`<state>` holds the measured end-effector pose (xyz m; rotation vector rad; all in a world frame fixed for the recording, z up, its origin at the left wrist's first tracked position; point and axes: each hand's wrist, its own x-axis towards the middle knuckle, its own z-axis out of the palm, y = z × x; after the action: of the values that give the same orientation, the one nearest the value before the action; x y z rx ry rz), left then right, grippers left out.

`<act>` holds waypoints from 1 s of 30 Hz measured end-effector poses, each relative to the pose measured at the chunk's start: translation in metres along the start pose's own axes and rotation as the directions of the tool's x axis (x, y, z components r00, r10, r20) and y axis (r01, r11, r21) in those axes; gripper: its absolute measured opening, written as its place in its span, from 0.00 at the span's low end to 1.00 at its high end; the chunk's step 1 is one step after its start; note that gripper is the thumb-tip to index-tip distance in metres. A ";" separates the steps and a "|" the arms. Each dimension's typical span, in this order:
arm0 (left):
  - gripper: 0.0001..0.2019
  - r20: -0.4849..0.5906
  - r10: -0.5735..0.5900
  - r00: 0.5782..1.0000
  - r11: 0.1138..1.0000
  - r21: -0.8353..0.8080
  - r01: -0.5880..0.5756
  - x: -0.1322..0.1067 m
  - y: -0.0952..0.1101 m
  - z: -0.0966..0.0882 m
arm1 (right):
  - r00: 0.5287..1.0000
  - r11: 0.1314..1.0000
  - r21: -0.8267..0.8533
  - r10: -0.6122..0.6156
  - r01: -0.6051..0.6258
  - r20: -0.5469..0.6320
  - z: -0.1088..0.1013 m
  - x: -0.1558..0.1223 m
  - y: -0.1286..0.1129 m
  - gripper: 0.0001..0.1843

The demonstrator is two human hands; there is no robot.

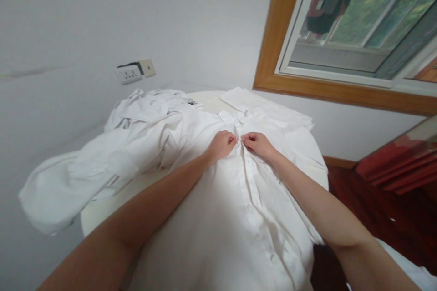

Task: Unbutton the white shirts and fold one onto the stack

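A white button-up shirt (211, 209) lies spread on a round, pale table (112, 209), its collar pointing away from me. Its front placket is fastened near the collar and gapes lower down, where several buttons show. My left hand (223, 144) pinches the placket edge just below the collar. Close beside it, my right hand (256, 143) pinches the other edge, the fingertips of both hands almost touching. Whatever small button sits between the fingers is too small to make out.
Crumpled white garments (146, 113) are heaped at the table's left and back. Flat folded white cloth (266, 109) lies at the back right. A wall socket (129, 74) and a wood-framed window (273, 68) are behind. Red fabric (403, 163) hangs at right.
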<state>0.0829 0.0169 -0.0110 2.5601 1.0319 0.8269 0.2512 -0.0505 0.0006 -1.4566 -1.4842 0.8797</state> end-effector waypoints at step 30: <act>0.09 0.028 -0.021 0.999 0.998 0.060 0.019 0.001 -0.002 0.002 | 0.985 0.977 0.141 0.151 -0.161 0.084 0.000 0.006 -0.006 0.09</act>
<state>0.0835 0.0190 -0.0128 2.5982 1.0877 0.7639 0.2489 -0.0449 0.0066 -1.4592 -1.3399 1.1246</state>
